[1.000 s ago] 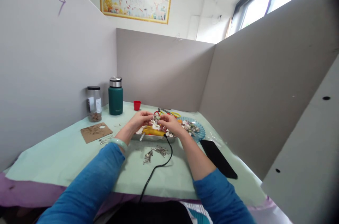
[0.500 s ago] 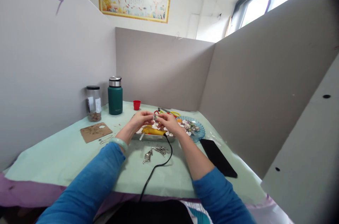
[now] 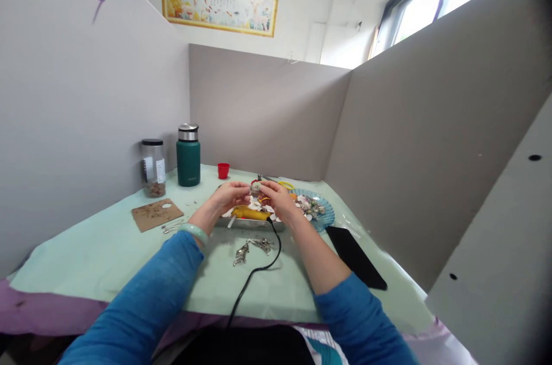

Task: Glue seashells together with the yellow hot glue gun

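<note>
Above a metal tray [image 3: 254, 223], my left hand [image 3: 229, 195] and my right hand [image 3: 278, 199] meet. Their closed fingertips pinch a small pale green-and-white piece [image 3: 255, 187] from both sides; it is too small to name exactly. Under the hands a yellow hot glue gun [image 3: 251, 214] lies on the tray, its black cord [image 3: 254, 273] running towards me. White pieces in the tray are partly hidden by my fingers. In front of the tray a little pile of metal clips [image 3: 242, 253] rests on the cloth.
To the right are a blue plate [image 3: 331, 216] of small decorations and a black flat panel [image 3: 357, 258]. At the left stand a green flask [image 3: 188, 162] and a clear jar [image 3: 154, 172], behind a brown board [image 3: 157, 215]. A red cup [image 3: 223, 171] sits farther back. Partitions enclose the table.
The small piece has been turned and raised slightly between my fingertips, and my right fingers have shifted a little. Things on the table stay where they were.
</note>
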A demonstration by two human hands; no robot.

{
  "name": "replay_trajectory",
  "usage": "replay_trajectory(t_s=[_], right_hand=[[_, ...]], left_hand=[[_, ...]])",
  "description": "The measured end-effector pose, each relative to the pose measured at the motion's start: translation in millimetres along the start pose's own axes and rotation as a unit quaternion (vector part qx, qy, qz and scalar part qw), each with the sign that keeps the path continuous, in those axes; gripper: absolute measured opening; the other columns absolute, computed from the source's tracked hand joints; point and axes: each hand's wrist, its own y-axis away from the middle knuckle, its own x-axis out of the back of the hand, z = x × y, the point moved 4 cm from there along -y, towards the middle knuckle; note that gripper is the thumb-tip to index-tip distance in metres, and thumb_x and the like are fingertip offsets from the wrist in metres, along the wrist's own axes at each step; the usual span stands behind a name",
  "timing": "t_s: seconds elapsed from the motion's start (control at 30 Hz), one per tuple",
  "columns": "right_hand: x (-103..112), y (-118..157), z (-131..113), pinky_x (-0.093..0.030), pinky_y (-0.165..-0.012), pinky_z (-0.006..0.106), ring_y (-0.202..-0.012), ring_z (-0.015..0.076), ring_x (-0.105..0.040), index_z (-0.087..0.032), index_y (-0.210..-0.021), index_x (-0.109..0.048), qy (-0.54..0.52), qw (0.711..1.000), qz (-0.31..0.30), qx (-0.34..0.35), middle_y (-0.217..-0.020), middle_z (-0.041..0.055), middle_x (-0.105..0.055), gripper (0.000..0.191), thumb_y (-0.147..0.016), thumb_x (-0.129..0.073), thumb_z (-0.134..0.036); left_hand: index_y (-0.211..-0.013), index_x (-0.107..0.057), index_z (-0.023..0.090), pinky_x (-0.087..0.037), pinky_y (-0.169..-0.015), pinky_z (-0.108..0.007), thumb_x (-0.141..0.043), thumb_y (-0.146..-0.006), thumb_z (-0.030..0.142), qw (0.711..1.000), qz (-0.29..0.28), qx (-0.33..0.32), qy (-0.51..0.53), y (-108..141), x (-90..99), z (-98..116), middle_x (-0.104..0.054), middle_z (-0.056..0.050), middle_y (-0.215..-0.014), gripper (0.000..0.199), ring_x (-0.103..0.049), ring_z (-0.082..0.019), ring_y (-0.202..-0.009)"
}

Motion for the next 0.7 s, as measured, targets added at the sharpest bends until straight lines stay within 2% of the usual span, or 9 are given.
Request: replay_trajectory(t_s=[0.2, 0.33, 0.5, 0.7], right_hand=[[-8.0, 4.3, -10.8, -0.051, -0.066, 0.029, -0.065, 0.0133, -0.059, -0.016, -0.090, -0.060, 0.092, 0.990, 0.037, 0.103, -0.076, 0.0020, -0.063, 0.029, -0.070, -0.065, -0.037], [-10.3, 6.7, -12.8, -0.050, -0.074, 0.029, -0.076, 0.0146, -0.059, -0.018, -0.091, -0.058, 0.215, 0.963, 0.025, 0.164, -0.084, 0.0033, -0.063, 0.022, -0.074, -0.060, -0.032], [-13.1, 12.1, -16.9, -0.048, -0.075, 0.029, -0.077, 0.0147, -0.057, -0.019, -0.094, -0.057, 0.320, 0.919, 0.001, 0.230, -0.089, 0.0043, -0.061, 0.018, -0.078, -0.056, -0.028], [-12.3, 13.9, -17.9, -0.047, -0.072, 0.028, -0.076, 0.0145, -0.055, -0.019, -0.094, -0.057, 0.355, 0.895, -0.009, 0.268, -0.088, 0.0045, -0.059, 0.015, -0.080, -0.054, -0.026]], left_hand=[[-0.073, -0.063, 0.009, -0.052, -0.062, -0.025, -0.070, -0.067, 0.011, 0.999, -0.022, 0.006, 0.029, -1.3, 0.8, -1.7, -0.060, -0.003, -0.060, 0.009, -0.058, -0.010, -0.054], [-0.075, -0.064, 0.009, -0.052, -0.061, -0.024, -0.070, -0.066, 0.008, 0.999, -0.030, 0.013, 0.043, -2.2, 2.5, -2.9, -0.062, -0.004, -0.063, 0.010, -0.059, -0.011, -0.055], [-0.074, -0.063, 0.010, -0.052, -0.062, -0.024, -0.069, -0.066, 0.008, 0.998, -0.035, 0.012, 0.046, -1.6, 2.6, -1.8, -0.063, -0.004, -0.063, 0.010, -0.059, -0.010, -0.055], [-0.073, -0.062, 0.009, -0.051, -0.061, -0.024, -0.073, -0.063, 0.013, 1.000, -0.025, 0.000, 0.008, 0.8, -1.1, 0.4, -0.061, -0.003, -0.059, 0.015, -0.058, -0.010, -0.053]])
